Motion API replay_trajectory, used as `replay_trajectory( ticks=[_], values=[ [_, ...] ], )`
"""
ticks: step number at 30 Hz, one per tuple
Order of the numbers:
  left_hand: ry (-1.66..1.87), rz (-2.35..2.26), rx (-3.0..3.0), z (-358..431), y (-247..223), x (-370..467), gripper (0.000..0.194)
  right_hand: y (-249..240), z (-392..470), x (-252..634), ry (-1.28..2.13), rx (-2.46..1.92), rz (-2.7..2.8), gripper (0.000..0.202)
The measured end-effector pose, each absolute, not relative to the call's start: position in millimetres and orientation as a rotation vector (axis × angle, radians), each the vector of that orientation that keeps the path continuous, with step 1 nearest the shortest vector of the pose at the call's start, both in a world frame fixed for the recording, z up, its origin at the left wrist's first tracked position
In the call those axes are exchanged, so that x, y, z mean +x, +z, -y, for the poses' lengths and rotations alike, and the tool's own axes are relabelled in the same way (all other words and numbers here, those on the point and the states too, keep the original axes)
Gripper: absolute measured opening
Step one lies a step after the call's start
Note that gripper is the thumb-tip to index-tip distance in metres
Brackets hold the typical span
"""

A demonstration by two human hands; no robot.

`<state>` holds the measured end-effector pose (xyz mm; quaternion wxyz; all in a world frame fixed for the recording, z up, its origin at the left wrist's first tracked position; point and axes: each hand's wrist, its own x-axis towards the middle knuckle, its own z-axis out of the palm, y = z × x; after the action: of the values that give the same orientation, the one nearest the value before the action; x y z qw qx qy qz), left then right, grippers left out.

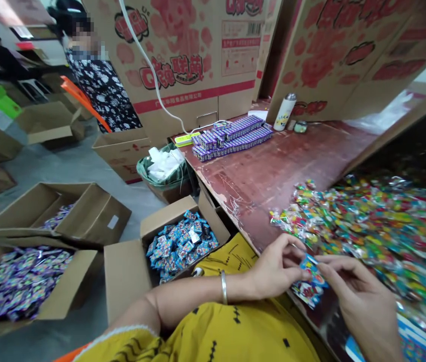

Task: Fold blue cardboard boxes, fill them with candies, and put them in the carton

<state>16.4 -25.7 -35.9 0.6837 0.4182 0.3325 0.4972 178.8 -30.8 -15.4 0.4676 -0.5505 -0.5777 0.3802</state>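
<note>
My left hand [275, 270] is closed on the left side of a small blue printed packet [310, 285], with thumb and fingers pinching it. At the packet's upper right edge, the thumb and forefinger of my right hand [361, 296] hold it too. The packet is over the table's near edge. Whether its top is open, I cannot make out. Loose wrapped candies [382, 226] in many colours are heaped just beyond my hands. Partly under my right hand lies blue printed material [420, 342].
A carton of small blue packets [167, 251] stands beside my lap, left of the table [243, 186]. Rows of purple boxes [231, 138] and a white bottle [285, 111] stand farther back. Cartons with purple packets [16, 281] and a lined bin [163, 166] are on the floor.
</note>
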Motion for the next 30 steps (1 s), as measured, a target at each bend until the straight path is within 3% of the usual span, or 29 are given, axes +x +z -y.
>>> replay_trajectory(
  ticks=[9,13,18,19,22,27,30],
  values=[
    [0.963,-0.763,1.251,25.9,-15.8,-0.7,0.048,-3.7,15.6,188.1,1.133,-1.36,1.469,0.024],
    [0.92,-0.751,1.238,26.5,-12.4,0.5,0.05,2.0,22.9,182.0,0.969,-1.383,1.556,0.025],
    [0.962,-0.797,1.183,27.0,-11.9,1.1,0.031,7.0,40.0,182.7,0.786,-1.321,1.755,0.017],
    [0.996,-0.796,1.153,25.8,-12.8,1.5,0.03,7.3,42.4,184.0,0.805,-1.31,1.831,0.021],
    [1.072,-0.754,1.06,21.1,-15.8,4.0,0.032,5.8,46.3,183.8,0.734,-1.315,2.069,0.074],
    [0.985,-0.754,1.122,13.1,-7.0,-11.1,0.032,-1.5,47.1,169.4,0.553,-1.291,2.168,0.081],
    [0.704,-0.8,1.388,2.7,8.0,-54.6,0.027,-3.0,47.2,172.8,0.692,-1.332,2.179,0.105]
  ],
)
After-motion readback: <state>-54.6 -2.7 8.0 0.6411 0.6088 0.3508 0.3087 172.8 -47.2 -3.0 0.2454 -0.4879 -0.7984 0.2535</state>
